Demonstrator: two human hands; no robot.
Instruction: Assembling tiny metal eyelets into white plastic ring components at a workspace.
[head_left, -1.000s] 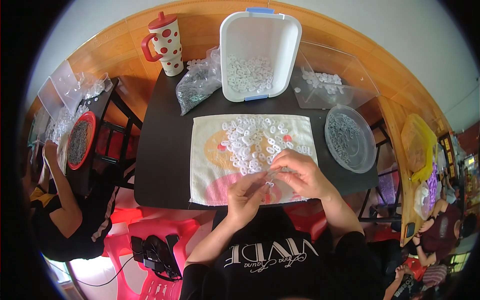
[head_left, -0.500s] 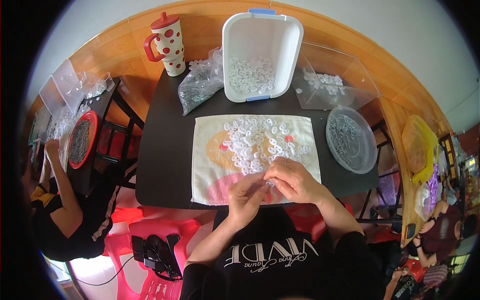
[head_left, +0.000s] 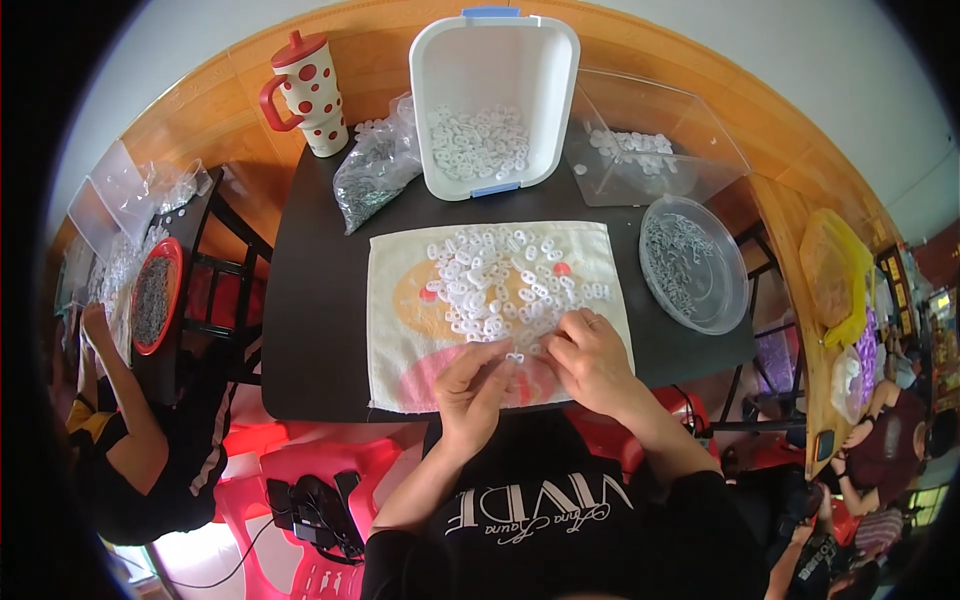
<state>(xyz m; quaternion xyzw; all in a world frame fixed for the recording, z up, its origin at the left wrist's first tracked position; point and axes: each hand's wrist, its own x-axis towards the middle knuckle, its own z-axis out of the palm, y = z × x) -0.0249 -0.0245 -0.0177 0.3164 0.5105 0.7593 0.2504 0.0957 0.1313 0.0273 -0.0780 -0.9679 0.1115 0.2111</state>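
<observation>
My left hand [head_left: 474, 392] pinches a small white plastic piece [head_left: 515, 357] between thumb and fingertips, above the near part of a cream towel [head_left: 395, 345] with coloured prints. To its right, my right hand [head_left: 592, 362] has its fingers curled together at the near right edge of a pile of small white plastic pieces with holes [head_left: 480, 270]. What those fingertips hold, if anything, is too small to make out. The two hands are slightly apart. The pile is spread over the towel's far half, just beyond both hands.
A white bin [head_left: 430, 60] holds more white pieces. Around it stand a dotted tumbler [head_left: 312, 95], a plastic bag of grey bits [head_left: 375, 175] and a clear box [head_left: 700, 150]. A round clear tray [head_left: 720, 290] of small grey metal parts lies right. Another person [head_left: 130, 430] works at left.
My hands have moved apart, the right one shifting to the pile's edge. The white piece now shows at my left fingertips. The whole view has shifted slightly.
</observation>
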